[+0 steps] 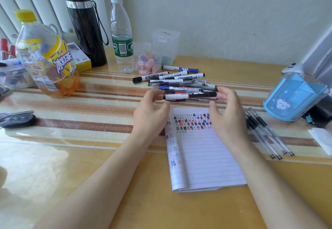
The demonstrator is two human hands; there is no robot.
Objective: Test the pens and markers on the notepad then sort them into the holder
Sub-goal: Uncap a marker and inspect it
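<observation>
On the striped desk (89, 102) below the pale wall (215, 13) | notepad (203, 156) is lying by the front edge | holder (291, 101) is sitting at the right edge | left hand (150, 113) and right hand (226, 113) are pinching a marker (190, 96) by its ends above the notepad.

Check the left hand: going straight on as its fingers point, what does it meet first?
The left hand meets the black-capped marker, which it seems to grip; beyond lies the pile of pens and markers.
</observation>
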